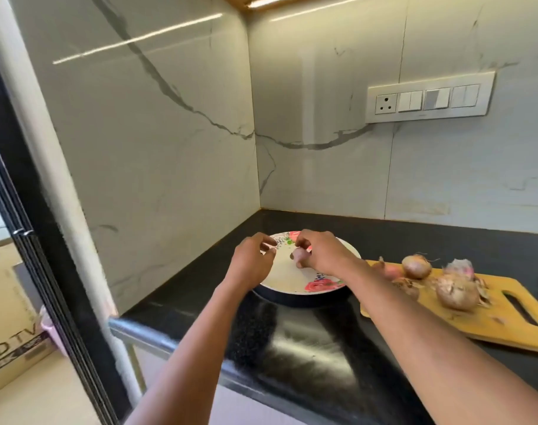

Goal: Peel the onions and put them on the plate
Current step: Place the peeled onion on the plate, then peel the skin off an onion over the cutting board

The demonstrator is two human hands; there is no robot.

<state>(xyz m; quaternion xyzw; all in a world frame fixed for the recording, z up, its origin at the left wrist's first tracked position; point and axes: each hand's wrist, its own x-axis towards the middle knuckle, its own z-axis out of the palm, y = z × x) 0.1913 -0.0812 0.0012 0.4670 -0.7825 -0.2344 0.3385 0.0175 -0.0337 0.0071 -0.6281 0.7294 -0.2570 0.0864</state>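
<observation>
A white plate (287, 276) with a flower print sits on the black counter near the corner. Both hands hover over it. My right hand (321, 251) curls its fingers round a small pinkish onion (299, 256), held just above the plate. My left hand (252, 260) has its fingers curled at the plate's left rim and seems to pinch a scrap of onion skin (272, 250). Several unpeeled onions (416, 266) (456, 291) lie on a wooden cutting board (506, 320) to the right, among loose skins.
The black counter (292, 342) ends in a rounded front edge below my arms. Marble walls close the corner behind and to the left of the plate. A switch panel (428, 98) sits on the back wall. A cardboard box (7, 326) stands on the floor at left.
</observation>
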